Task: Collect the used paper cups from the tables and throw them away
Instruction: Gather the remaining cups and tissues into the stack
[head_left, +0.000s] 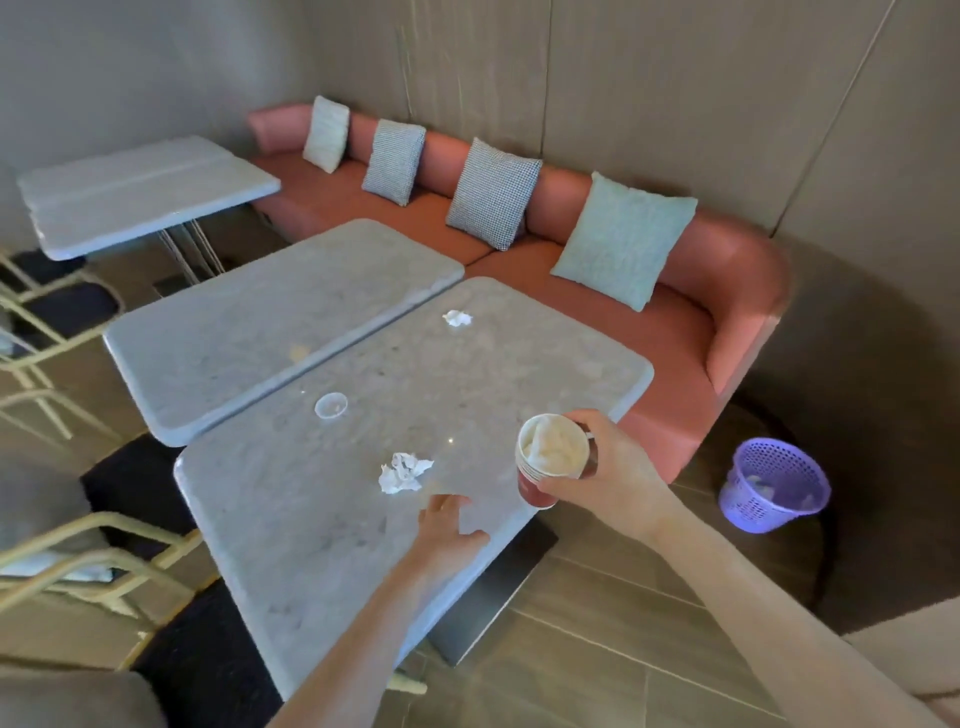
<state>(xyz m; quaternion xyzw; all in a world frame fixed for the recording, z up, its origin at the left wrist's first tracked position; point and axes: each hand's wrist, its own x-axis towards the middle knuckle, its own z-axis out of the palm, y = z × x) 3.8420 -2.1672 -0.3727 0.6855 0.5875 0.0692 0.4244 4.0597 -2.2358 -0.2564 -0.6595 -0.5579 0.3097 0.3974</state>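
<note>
The right hand (610, 470) gripped a red-and-white paper cup (550, 462), fingers and thumb curled round its wall, holding it upright over the near right corner of the closest grey marble-patterned worktop (311, 519). Crumpled white tissue filled the cup's mouth. The left hand (447, 525) hovered low over the same worktop near its front edge, fingers spread and relaxed, holding nothing — whether it touched the surface could not be told.

Just beyond the left hand lay a crumpled white paper napkin (402, 472). Further in sat a clear round plastic lid (331, 405), and near the far edge a second, smaller wad of white tissue (457, 317). A second grey worktop (234, 332) stood just beside the first, and a third (140, 192) well apart to the left.

A purple perforated plastic waste basket (774, 486) stood on the floor to the right, beside the end of a long pink sofa (727, 291) — white scraps were visible inside it. Four cushions leaned along the sofa's back.
</note>
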